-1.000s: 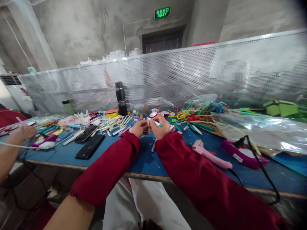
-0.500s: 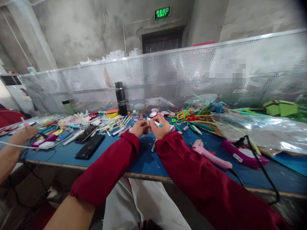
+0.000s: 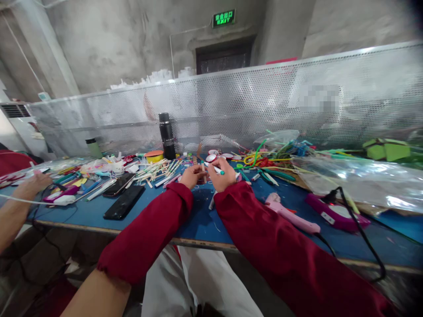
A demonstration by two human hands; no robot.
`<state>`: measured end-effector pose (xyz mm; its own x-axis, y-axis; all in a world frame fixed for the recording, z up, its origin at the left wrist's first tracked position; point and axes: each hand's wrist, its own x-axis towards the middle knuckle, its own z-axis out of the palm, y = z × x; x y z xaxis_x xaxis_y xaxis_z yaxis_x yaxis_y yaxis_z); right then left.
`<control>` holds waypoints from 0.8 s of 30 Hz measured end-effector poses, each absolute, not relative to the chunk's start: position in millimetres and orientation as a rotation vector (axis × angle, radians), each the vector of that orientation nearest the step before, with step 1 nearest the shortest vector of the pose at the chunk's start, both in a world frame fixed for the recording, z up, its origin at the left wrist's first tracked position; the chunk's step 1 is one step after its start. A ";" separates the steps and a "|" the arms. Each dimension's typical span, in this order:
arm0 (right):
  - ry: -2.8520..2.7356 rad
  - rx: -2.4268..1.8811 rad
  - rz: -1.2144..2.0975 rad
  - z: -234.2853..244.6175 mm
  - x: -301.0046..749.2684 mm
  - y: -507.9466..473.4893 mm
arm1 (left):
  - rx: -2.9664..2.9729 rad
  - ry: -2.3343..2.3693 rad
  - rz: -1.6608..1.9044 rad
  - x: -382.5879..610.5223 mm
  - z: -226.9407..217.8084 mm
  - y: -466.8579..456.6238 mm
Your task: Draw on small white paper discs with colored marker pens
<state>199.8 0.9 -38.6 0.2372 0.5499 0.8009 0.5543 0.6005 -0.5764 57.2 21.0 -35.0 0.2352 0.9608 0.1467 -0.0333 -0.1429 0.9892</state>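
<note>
Between the fingertips of my left hand stands a small flat wooden stick, its upper end greenish. My right hand grips a white marker with a teal-green end, slanting toward the stick. The two hands are close together above the blue table; whether the marker's tip touches the stick is too small to tell. A heap of similar pale sticks lies to the left of my left hand. Below my right wrist, another white pen is partly hidden by the sleeve.
To the right lie a pink glue gun and a purple power strip with a black cable. Two phones, one a black phone, rest at left. A black flask stands behind. A co-worker's hand is at far left.
The marker has shifted slightly down and right. The stick's upper end, pale before, now looks green. My left hand stays almost in place.
</note>
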 end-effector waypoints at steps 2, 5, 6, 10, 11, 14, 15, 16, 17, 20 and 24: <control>-1.411 -1.004 -0.004 -39.0 199.4 0.8 | 1.412 0.943 1.147 57.1 -35.2 21.2; -1.417 -0.980 0.000 -39.3 198.8 -0.7 | 1.425 0.935 1.155 57.1 -35.3 21.2; -1.416 -0.973 0.003 -39.3 198.8 -1.3 | 1.425 0.933 1.154 57.1 -35.3 21.1; -1.437 -0.981 0.034 -38.7 199.1 -3.2 | 1.406 0.931 1.159 57.4 -34.7 20.1; -1.444 -0.987 0.037 -38.5 199.2 -3.4 | 1.402 0.933 1.161 57.4 -34.4 19.7; -1.437 -0.994 0.021 -37.5 199.5 -3.0 | 1.401 0.930 1.153 57.5 -33.7 18.8; -1.429 -0.995 0.012 -37.2 199.6 -2.6 | 1.402 0.929 1.147 57.5 -33.5 18.7; -1.420 -0.995 0.005 -37.1 199.7 -2.2 | 1.402 0.928 1.141 57.5 -33.4 18.5; -1.413 -0.996 -0.001 -37.0 199.8 -1.7 | 1.399 0.929 1.135 57.5 -33.3 18.5; -1.408 -0.990 -0.001 -37.2 200.1 -0.9 | 1.393 0.937 1.123 57.3 -33.2 18.5; -1.413 -0.971 0.004 -38.1 199.4 -0.6 | 1.410 0.933 1.130 57.4 -32.6 17.9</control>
<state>199.4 -0.6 -38.1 0.2239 0.5357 0.8142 0.5312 0.6333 -0.5628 57.4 17.9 -32.6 0.2487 0.9574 0.1469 -0.0366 -0.1422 0.9892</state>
